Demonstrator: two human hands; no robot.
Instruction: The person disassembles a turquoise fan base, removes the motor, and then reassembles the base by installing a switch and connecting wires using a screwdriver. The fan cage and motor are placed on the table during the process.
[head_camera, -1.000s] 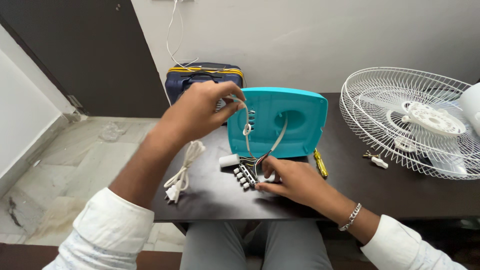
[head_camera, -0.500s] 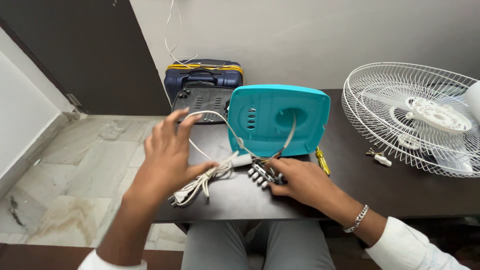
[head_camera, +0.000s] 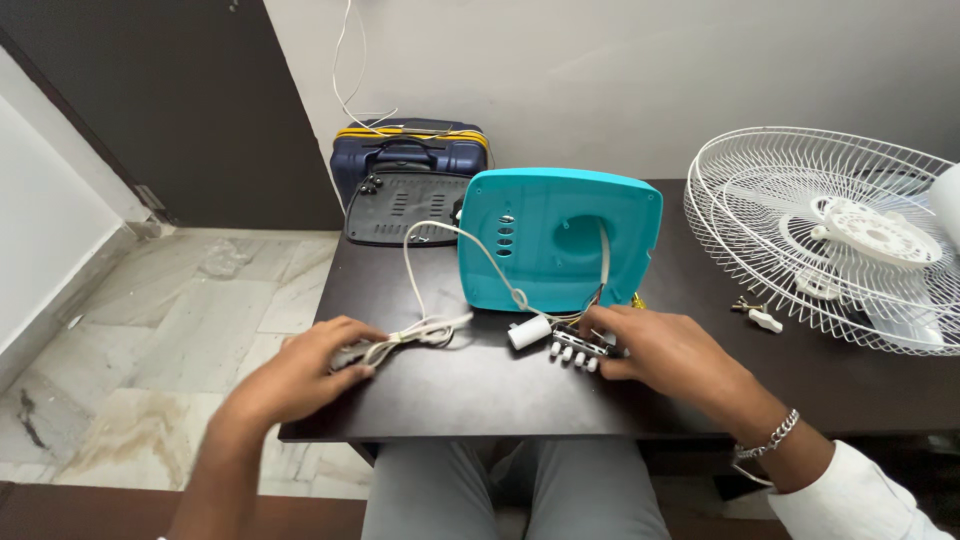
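A dark desk (head_camera: 480, 400) is seen from above, with a white wire fan guard (head_camera: 820, 230) lying at its right edge. A teal plastic fan base housing (head_camera: 560, 240) is stood upright near the middle of the desk; a grey vented panel (head_camera: 400, 210) is leaned at the back left corner against a navy suitcase (head_camera: 410, 150) on the floor. No container with visible contents is shown; the suitcase is shut. A white power cord (head_camera: 425, 328) is bundled near the front left edge and is gripped by the left hand (head_camera: 300, 375), whose fingers are curled round it. It is judged soft and light, best taken at the bundle. The push-button switch block (head_camera: 575, 350), just in front of the housing, is pinched by the right hand (head_camera: 670, 355); it is judged light and rigid, its thin wires fragile. A small white capacitor (head_camera: 528, 332) lies beside it.
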